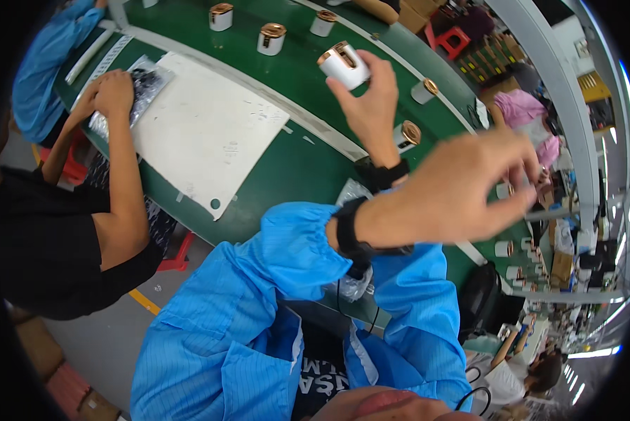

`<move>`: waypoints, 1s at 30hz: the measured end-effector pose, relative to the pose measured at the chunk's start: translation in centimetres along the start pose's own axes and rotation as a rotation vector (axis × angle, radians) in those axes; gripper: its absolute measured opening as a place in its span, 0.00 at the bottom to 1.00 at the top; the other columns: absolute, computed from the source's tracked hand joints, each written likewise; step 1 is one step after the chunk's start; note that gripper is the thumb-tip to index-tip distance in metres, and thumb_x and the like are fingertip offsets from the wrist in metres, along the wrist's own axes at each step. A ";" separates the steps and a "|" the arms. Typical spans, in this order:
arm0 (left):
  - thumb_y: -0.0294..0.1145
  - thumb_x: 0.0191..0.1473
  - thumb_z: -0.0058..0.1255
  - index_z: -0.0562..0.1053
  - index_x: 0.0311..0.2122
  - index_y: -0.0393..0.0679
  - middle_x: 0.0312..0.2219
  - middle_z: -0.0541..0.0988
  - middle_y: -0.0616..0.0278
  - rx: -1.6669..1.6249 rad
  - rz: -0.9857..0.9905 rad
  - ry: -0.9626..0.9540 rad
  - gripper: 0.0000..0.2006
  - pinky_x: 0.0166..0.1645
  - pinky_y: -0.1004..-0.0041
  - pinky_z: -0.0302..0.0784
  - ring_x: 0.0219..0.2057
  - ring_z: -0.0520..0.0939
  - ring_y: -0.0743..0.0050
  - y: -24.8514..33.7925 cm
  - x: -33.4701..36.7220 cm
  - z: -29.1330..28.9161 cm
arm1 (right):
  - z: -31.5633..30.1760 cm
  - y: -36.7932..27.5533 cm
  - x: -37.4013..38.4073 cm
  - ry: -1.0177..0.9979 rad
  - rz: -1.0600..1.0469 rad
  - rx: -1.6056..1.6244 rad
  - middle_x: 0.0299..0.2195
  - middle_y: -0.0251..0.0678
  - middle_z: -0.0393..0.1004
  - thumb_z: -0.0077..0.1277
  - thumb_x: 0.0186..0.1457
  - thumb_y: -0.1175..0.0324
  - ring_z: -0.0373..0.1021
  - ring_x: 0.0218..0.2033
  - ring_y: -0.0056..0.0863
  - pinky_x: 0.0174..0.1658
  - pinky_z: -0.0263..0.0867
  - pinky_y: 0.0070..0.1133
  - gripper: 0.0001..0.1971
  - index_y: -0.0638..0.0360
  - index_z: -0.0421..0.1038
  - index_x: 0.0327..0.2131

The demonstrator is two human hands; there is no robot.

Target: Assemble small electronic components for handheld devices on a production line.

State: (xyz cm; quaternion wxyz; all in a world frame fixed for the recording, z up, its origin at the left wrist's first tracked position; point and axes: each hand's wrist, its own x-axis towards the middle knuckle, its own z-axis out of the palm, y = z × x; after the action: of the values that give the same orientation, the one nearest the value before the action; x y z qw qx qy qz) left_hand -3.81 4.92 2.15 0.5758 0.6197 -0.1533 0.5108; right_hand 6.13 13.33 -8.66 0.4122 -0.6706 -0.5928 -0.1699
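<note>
Canister (349,70) in right hand (372,102)

Thumb and fingers clamp its white body above the green worktop (290,81), axis tilted, copper end up-left from the palm. The left hand (455,189), fingers parted, seemingly empty through blur, lies lower right, apart.

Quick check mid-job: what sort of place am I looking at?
Probably a factory assembly floor: matching white-and-copper canisters stand spaced along a long green work surface, and the wearer has a blue work smock.

White capitals (322,382) on the wearer's black shirt (320,345); illegible handwriting (231,149) on white board (199,119).
</note>
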 end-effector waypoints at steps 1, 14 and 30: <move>0.33 0.56 0.60 0.76 0.44 0.41 0.35 0.80 0.61 0.205 0.078 0.106 0.13 0.44 0.69 0.76 0.34 0.81 0.69 -0.5 0.2 -0.4 | -2.2 -0.3 -0.4 0.070 0.119 -0.016 0.47 0.45 0.78 0.73 0.45 0.63 0.76 0.48 0.38 0.53 0.70 0.29 0.33 0.64 0.70 0.54; 0.54 0.71 0.43 0.66 0.64 0.41 0.42 0.80 0.64 -0.572 -0.664 -0.293 0.28 0.42 0.77 0.78 0.42 0.81 0.80 -7.3 -2.0 5.4 | -23.3 -2.4 -12.0 0.412 0.278 0.079 0.46 0.35 0.77 0.65 0.57 0.75 0.74 0.45 0.20 0.47 0.70 0.19 0.22 0.68 0.69 0.53; 0.58 0.70 0.39 0.72 0.52 0.43 0.33 0.82 0.54 -0.759 -0.823 -0.176 0.26 0.36 0.67 0.84 0.34 0.85 0.66 -6.9 -1.6 2.8 | -22.3 -1.0 -27.7 -0.284 0.663 -0.134 0.37 0.41 0.75 0.63 0.53 0.78 0.75 0.38 0.38 0.42 0.71 0.29 0.09 0.64 0.77 0.38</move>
State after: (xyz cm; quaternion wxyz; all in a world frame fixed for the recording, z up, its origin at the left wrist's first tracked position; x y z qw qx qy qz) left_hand 2.13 3.86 -2.45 0.8950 0.4182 -0.1193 0.0997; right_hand 4.40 -21.70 -14.72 0.3136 -0.8688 -0.3821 0.0295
